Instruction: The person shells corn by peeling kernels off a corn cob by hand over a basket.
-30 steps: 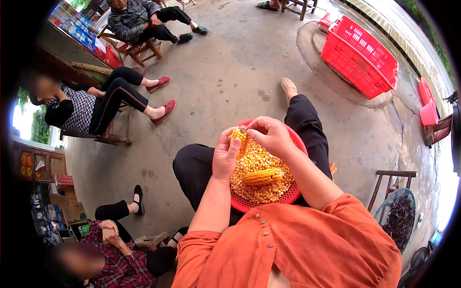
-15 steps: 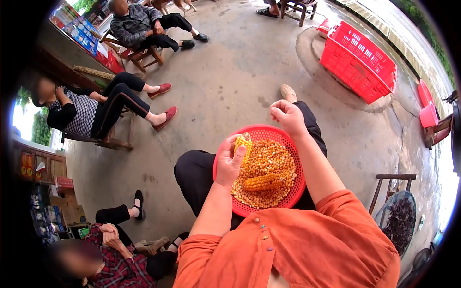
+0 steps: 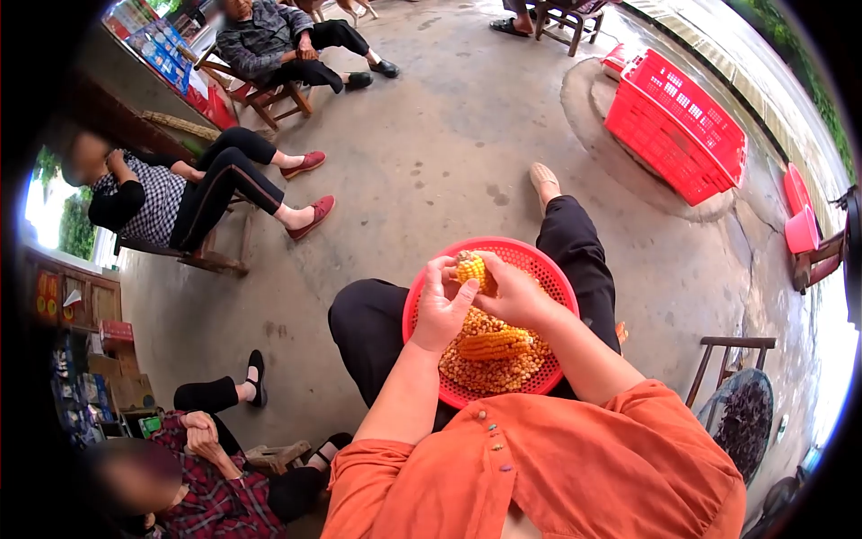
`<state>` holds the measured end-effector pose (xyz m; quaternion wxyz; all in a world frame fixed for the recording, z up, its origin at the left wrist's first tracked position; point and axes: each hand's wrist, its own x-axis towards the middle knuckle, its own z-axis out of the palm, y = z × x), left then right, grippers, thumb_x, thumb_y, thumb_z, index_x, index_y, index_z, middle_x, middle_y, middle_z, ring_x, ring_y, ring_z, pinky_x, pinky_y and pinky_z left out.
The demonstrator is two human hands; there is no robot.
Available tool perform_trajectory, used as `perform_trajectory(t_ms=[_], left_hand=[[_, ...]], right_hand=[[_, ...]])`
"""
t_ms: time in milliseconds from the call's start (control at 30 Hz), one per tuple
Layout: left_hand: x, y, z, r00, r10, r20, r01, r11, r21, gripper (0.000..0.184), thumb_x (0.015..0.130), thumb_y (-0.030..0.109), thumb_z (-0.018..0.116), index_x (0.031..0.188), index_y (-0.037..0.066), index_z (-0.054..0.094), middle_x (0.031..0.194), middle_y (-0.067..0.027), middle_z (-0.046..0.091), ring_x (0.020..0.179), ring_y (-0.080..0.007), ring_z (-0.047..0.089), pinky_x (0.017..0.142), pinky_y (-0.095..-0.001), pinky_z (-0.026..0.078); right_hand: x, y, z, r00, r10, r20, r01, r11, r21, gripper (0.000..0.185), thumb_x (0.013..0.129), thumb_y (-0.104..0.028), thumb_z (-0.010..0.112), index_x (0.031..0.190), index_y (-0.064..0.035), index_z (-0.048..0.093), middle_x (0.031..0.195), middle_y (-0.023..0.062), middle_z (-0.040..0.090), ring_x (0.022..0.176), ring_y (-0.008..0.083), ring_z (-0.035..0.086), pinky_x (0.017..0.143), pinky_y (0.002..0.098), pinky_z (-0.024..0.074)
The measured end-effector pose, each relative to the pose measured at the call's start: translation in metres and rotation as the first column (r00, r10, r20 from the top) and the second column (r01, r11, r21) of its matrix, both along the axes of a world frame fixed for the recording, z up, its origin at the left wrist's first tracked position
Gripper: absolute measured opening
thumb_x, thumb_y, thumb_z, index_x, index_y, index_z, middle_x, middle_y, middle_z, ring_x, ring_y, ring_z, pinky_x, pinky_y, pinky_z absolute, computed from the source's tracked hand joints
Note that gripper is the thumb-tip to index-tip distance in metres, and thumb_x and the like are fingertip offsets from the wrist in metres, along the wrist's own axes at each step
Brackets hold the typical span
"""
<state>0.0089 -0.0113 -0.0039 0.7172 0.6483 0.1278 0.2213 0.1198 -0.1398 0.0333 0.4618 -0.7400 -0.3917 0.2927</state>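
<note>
A red perforated basket rests on my lap, with loose yellow-orange kernels inside. My left hand is closed round a yellow corn cob, held upright over the basket's far left part. Touching the same cob from the right is my right hand, its fingers wrapped against the cob and partly hidden. A second cob lies on the kernels nearer to me.
Red crates stand at the upper right, near a pink bucket. A wooden chair and a round mesh tray are at the right. Several people sit along the left and top.
My right hand left the cob, rose to the right, and has come back down onto it. My left hand has kept hold of the cob and shifted slightly right and down.
</note>
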Motion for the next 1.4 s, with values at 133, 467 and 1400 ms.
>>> perform_trajectory(t_ms=[133,467,1400], left_hand=[[-0.004,0.009,0.002,0.996,-0.086,-0.020,0.081,0.979,-0.189,0.021,0.099,0.012,0.055,0.119,0.007,0.049,0.100,-0.0052,0.060,0.087,-0.0106,0.060,0.080,-0.0271,0.052],[-0.003,0.016,0.010,0.976,-0.187,-0.113,0.131,0.915,-0.382,0.032,0.090,0.010,0.055,0.121,0.001,0.057,0.084,-0.0016,0.058,0.070,-0.0081,0.054,0.065,-0.0200,0.044],[-0.004,0.015,-0.003,0.935,-0.291,-0.204,0.222,0.927,-0.302,0.014,0.097,0.007,0.053,0.110,0.004,0.057,0.099,-0.0023,0.061,0.091,-0.0080,0.057,0.081,-0.0240,0.048]], right_hand=[[0.015,-0.015,-0.013,0.973,0.075,-0.216,-0.041,0.986,0.160,0.063,0.080,-0.005,0.071,0.137,-0.0013,0.044,0.123,0.0087,0.058,0.114,0.0168,0.056,0.098,0.0310,0.0439],[0.014,-0.014,-0.038,0.894,0.176,-0.412,-0.135,0.983,0.127,0.055,0.082,-0.011,0.079,0.128,-0.0043,0.050,0.114,0.0022,0.060,0.110,0.0127,0.056,0.096,0.0292,0.0439],[0.014,-0.017,-0.031,0.961,0.175,-0.215,-0.195,0.978,-0.074,0.059,0.074,-0.022,0.078,0.126,-0.0039,0.056,0.109,0.0135,0.066,0.105,0.0226,0.062,0.094,0.0330,0.0465]])
